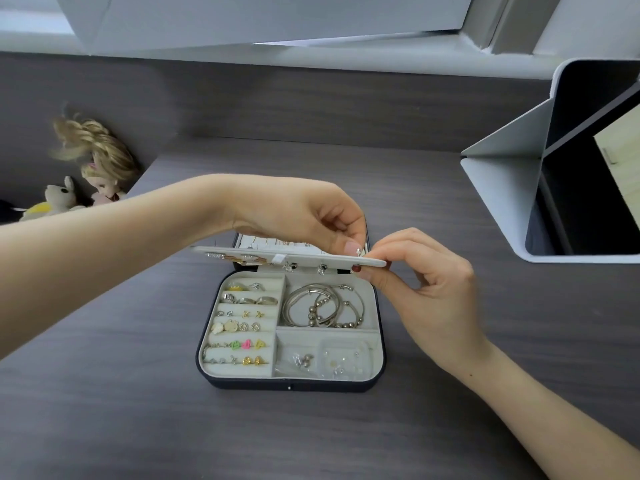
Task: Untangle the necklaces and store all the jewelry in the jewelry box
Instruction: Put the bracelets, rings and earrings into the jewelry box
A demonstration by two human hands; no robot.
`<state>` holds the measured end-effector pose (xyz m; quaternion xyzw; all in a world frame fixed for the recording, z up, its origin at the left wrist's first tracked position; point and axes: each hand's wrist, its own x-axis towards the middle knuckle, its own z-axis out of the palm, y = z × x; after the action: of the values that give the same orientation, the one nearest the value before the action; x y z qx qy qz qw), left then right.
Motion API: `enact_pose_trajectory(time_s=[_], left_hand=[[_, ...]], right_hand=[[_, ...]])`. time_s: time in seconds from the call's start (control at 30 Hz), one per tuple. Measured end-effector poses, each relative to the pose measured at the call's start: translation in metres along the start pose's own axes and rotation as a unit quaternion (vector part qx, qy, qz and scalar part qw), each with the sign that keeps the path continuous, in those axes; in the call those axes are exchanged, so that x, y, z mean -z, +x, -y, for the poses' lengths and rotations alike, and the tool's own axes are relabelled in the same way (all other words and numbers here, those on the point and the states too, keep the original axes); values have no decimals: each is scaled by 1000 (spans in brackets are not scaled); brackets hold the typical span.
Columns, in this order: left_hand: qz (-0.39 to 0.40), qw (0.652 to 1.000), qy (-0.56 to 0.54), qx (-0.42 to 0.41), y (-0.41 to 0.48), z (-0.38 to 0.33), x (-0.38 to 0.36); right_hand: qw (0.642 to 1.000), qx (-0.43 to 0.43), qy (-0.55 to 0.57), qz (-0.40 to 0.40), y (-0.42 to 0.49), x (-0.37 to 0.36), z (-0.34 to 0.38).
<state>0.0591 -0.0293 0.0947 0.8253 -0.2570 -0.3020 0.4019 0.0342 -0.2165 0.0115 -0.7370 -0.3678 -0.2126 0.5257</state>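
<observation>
left hand [304,216] and right hand [426,282] pinch the earring panel [311,259] at its right end; long axis left-right, level

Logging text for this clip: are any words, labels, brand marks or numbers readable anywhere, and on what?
None can be read.
The jewelry box shows no brand mark.
The coloured studs may be letter shapes, but they are too small to tell.
The earring panel, pinched by the left hand and right hand, shows no print.
</observation>
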Motion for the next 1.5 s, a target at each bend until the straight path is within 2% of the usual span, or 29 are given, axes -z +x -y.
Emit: enact_pose_trajectory(time_s=[0.33, 0.53, 0.77, 1.33, 1.5], left_hand=[[-55, 998, -16, -4, -5, 4, -3], [-51, 998, 32, 10, -3, -3, -4], [-19, 1000, 1, 15, -3, -5, -2], [-38, 999, 24, 23, -4, -5, 0], [-33, 999, 1, 12, -4, -7, -1]], right_hand=[[998, 36, -43, -5, -1, -3, -2], [999, 31, -37, -1, 0, -2, -2], [999, 30, -38, -2, -1, -2, -2], [999, 33, -36, 4, 0, -1, -3], [998, 36, -43, 0, 0, -2, -3]])
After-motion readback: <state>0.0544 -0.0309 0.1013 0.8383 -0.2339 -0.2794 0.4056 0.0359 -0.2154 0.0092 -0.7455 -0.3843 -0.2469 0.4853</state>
